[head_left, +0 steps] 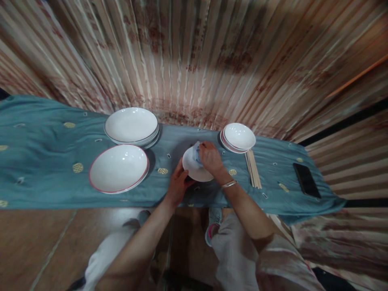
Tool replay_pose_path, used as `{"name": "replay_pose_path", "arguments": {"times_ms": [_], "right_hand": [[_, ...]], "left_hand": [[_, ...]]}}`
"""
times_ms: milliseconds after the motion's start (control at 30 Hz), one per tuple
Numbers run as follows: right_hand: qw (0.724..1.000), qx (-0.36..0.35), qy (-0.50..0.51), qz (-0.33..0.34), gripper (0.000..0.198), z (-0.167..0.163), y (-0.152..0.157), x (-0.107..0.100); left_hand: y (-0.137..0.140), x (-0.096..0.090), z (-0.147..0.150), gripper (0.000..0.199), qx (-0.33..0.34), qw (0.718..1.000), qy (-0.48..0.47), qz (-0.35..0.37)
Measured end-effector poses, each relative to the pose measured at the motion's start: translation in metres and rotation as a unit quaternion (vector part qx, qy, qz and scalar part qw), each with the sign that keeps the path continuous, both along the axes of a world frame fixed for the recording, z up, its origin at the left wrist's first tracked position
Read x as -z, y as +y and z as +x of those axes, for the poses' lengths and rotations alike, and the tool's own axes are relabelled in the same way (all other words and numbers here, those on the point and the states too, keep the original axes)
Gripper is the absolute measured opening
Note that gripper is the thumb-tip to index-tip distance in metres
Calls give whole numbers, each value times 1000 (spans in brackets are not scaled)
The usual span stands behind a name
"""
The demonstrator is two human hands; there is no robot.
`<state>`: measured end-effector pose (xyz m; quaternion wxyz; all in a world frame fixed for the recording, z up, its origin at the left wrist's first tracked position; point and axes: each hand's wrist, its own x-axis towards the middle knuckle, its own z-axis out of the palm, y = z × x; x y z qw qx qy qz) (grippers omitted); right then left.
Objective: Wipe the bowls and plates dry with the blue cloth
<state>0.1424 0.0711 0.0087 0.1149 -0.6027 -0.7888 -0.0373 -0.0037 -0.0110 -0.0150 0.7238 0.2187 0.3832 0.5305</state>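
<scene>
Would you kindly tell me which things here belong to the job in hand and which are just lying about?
In use:
white bowl, held in the left hand
cloth, held against it by the right hand

Apparently just lying about:
small bowls
black-rimmed dishes
red-rimmed dishes
chopsticks
phone

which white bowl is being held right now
The small round white bowl in the left hand, with the right hand holding a pale blue cloth against it. The other white bowls stand in three stacks, untouched.

Thin silver bangle (229,184) on R wrist (223,177), lt. grey trousers (236,250), greyish shoe (215,216) w/ pink trim (209,230).
</scene>
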Motion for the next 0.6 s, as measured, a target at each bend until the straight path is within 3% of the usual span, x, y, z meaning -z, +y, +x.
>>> {"name": "replay_pose_path", "arguments": {"times_ms": [267, 600], "right_hand": [[999, 47, -17, -3, 28, 20, -11, -2], [992, 44, 109, 35, 26, 42, -38, 13]], "left_hand": [[-1, 1, 0, 65, 8, 1000, -5, 9], [-3, -6, 0, 61, 7, 1000, -11, 8]]}}
